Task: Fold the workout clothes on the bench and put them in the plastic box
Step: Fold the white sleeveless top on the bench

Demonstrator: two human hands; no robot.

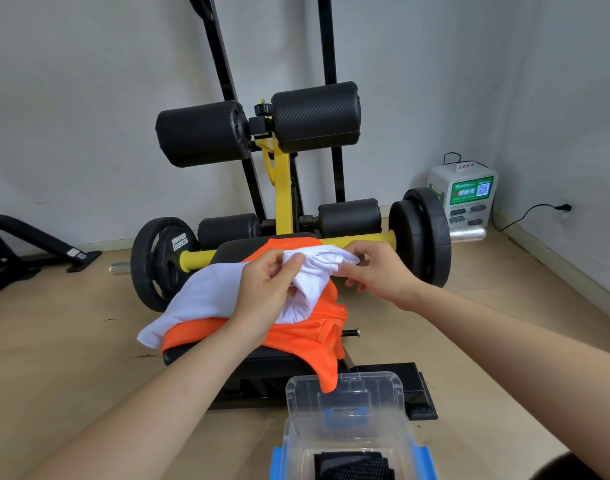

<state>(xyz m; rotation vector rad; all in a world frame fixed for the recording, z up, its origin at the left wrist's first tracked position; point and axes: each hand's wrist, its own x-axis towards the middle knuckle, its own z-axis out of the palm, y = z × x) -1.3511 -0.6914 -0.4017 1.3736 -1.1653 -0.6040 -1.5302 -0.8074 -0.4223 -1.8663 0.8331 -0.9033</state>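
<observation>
Left hand (265,289), right hand (376,271): each grip pinched on white garment (206,299), bunched, partly lifted above desk (179,355). Orange garment (310,337) lies beneath on desk, corner hanging off desk's near end toward plastic box (348,427).

Risk: tugging white cloth may drag orange one off desk onto floor; bunched fabric could spoil fold.

Box, below desk's near end, lid open, holds dark mesh item (352,465).

Bright, even, soft-shadowed light; wide-angle edges bend.
</observation>
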